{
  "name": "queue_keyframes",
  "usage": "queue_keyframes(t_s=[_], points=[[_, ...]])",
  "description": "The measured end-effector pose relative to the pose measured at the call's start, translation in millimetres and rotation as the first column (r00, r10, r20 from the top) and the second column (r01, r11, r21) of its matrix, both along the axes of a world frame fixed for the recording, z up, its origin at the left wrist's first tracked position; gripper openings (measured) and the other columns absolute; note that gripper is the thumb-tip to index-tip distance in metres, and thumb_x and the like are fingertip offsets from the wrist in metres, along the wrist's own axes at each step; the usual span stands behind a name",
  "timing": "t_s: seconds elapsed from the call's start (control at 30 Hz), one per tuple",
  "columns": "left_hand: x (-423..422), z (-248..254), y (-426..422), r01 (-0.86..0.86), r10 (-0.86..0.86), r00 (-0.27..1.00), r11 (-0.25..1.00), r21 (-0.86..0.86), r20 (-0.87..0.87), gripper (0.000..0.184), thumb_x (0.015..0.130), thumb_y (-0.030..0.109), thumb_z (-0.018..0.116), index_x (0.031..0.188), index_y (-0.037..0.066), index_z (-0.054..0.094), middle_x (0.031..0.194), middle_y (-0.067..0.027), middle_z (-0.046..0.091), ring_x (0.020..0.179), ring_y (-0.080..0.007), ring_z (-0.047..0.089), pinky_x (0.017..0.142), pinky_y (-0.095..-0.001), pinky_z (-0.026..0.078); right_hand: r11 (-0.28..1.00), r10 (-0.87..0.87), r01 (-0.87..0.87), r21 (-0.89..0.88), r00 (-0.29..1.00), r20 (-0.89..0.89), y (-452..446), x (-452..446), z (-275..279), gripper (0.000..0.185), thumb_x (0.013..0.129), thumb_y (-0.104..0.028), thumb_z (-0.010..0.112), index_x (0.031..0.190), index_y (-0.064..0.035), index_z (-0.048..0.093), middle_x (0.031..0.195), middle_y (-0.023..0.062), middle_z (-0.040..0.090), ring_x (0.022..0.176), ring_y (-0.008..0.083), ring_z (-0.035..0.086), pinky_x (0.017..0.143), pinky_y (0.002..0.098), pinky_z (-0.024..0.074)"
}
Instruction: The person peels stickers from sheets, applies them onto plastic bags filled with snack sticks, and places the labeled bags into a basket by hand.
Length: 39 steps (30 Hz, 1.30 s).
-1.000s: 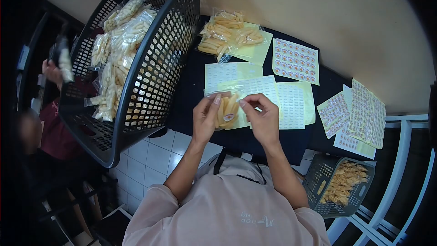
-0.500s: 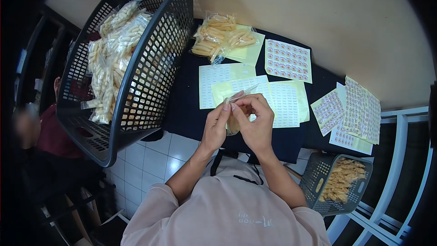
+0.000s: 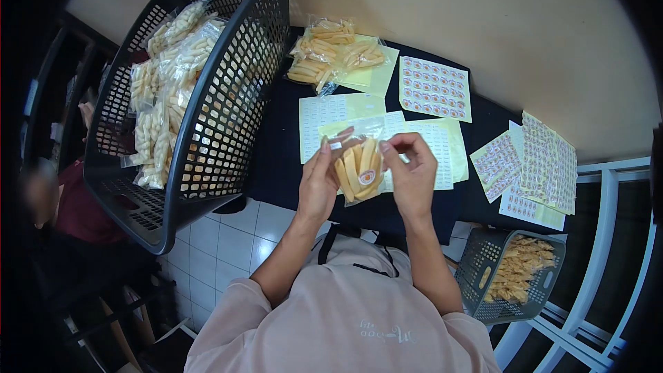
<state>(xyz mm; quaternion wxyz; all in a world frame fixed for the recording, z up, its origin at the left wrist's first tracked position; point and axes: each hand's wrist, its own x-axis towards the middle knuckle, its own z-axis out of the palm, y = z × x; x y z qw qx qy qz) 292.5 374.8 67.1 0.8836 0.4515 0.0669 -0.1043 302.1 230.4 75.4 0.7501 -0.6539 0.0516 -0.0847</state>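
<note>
A clear plastic bag of pale yellow snack sticks (image 3: 360, 166) is held up over the table, its front facing me. It carries a round orange and white sticker (image 3: 367, 177) low on the right and a small white label (image 3: 336, 146) at the upper left. My left hand (image 3: 318, 179) grips the bag's left side, thumb on the front, other fingers partly hidden behind. At the upper right edge, the curled thumb and forefinger of my right hand (image 3: 413, 169) pinch the bag. Behind it lie printed label sheets (image 3: 429, 159).
A large dark basket (image 3: 228, 76) of bagged snacks (image 3: 173, 76) stands at left. More bags (image 3: 321, 55) lie at the table's back, beside a sheet of round stickers (image 3: 435, 88). Further sheets (image 3: 549, 162) overlap at right, above a smaller grey basket (image 3: 476, 276). A person (image 3: 83, 207) is at far left.
My hands have moved apart from their pinch together at the bag's top. The bag is now turned to face me, showing its sticker and the small white label.
</note>
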Motion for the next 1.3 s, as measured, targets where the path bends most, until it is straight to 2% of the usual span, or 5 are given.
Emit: queue_keyframes(t_s=[0.1,0.2,0.53,0.8,1.3], points=[[3,-5,3,-0.073,0.073,0.997,0.997,-0.006,0.037,0.051,0.105,0.036,0.030,0.130,-0.006,0.046,0.121,-0.0208,0.060,0.114,-0.0241,0.058,0.098,-0.0342,0.046,0.994,-0.006,0.007,-0.108,1.000,0.003,-12,-2,-11,0.026,0.082,-0.005,0.072,0.101,0.0005,0.056,0.091,0.0083,0.060,0.084,0.0126,0.058,0.074,0.0262,0.0504],[-1,-10,0,-0.088,0.088,0.996,0.996,0.006,0.030,0.050,0.105,0.035,0.030,0.126,-0.005,0.049,0.117,-0.0209,0.062,0.111,-0.0232,0.060,0.097,-0.0339,0.047,0.955,0.261,-0.279,-0.098,0.951,-0.168,-11,-15,-19,0.059,0.078,-0.015,0.079,0.125,0.0002,0.046,0.101,0.0132,0.064,0.096,0.0166,0.061,0.078,0.0296,0.0503],[-7,-35,-9,-0.186,0.176,0.982,0.959,0.212,0.064,0.040,0.103,0.029,0.045,0.094,-0.005,0.065,0.092,-0.0142,0.069,0.082,-0.0144,0.065,0.076,-0.0281,0.053,0.953,0.257,-0.283,-0.107,0.945,-0.202,0,-35,-35,0.032,0.082,-0.010,0.073,0.107,0.0053,0.059,0.086,0.0110,0.069,0.074,0.0104,0.063,0.066,0.0251,0.0506],[1,-26,-15,-0.070,0.077,0.995,0.993,0.090,-0.071,0.047,0.104,0.034,0.040,0.094,-0.005,0.065,0.090,-0.0150,0.069,0.080,-0.0152,0.066,0.074,-0.0272,0.053,0.978,0.201,-0.182,0.105,0.954,-0.223,-4,-48,-47,0.031,0.084,-0.012,0.073,0.106,0.0046,0.060,0.087,0.0111,0.069,0.076,0.0110,0.064,0.067,0.0256,0.0527],[-8,-46,-85,0.066,-0.056,0.997,0.978,0.196,-0.059,0.035,0.103,0.028,0.045,0.097,-0.002,0.064,0.084,-0.0043,0.065,0.072,-0.0069,0.056,0.067,-0.0225,0.046,0.998,0.062,-0.062,0.009,0.981,-0.185,-68,-84,-60,0.048,0.078,-0.011,0.078,0.117,0.0049,0.054,0.101,0.0120,0.067,0.090,0.0120,0.064,0.076,0.0272,0.0536]])
